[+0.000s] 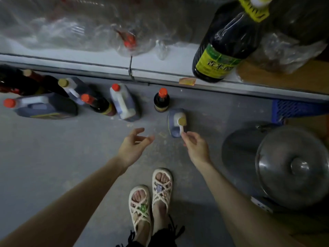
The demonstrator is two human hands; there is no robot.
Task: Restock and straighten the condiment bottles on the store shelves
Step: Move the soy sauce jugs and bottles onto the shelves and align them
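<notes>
Item one, my right hand [195, 148]: fingers curled, thumb and forefinger pinching the lower end of the white handle of the gold-capped jug [177, 123], which stands upright on the grey floor [53, 157] just ahead of my fingertips. Item two, my left hand [133, 147]: beside the right one, palm turned inward, fingers loosely spread, holding nothing. Just beyond the held jug, a small dark bottle [161, 101] with a red cap, upright. Ahead of my left hand, a red-capped jug [122, 103] with a white handle. Further out to that side, close together: a red-capped bottle [98, 105], a second gold-capped jug [74, 88], a large jug [42, 108] with a red cap, and a cluster of dark bottles [17, 82] at the far edge. Beyond all these, the white shelf [89, 57], carrying crumpled clear plastic wrap [71, 24]. On the shelf ahead of my right hand and out to the side, a large dark bottle [226, 43] with a yellow-green label. Out past my right hand, a blue crate [299, 107] and a metal lid [292, 166]. Behind both hands, my feet in woven sandals [151, 198].
</notes>
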